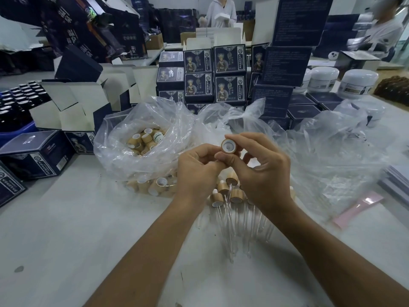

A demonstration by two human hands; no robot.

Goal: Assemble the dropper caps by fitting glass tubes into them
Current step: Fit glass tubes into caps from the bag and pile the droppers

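Note:
My right hand (261,167) pinches a bamboo dropper cap (228,146), its open white underside facing me. My left hand (197,167) is curled beside it, fingertips close to the cap's lower edge; whether it holds a glass tube I cannot tell. Below the hands, assembled caps with glass tubes (232,209) lie in a fan on the white table (77,229). A clear plastic bag (124,151) to the left holds several loose bamboo caps (145,139); more caps (155,187) lie under its front fold.
Crumpled clear bags (332,156) spread to the right. Dark printed boxes (212,74) are stacked behind, open cartons (73,103) and a box (37,155) at left. White jars (356,83) stand at back right. A pink strip (358,209) lies at right. People stand far behind.

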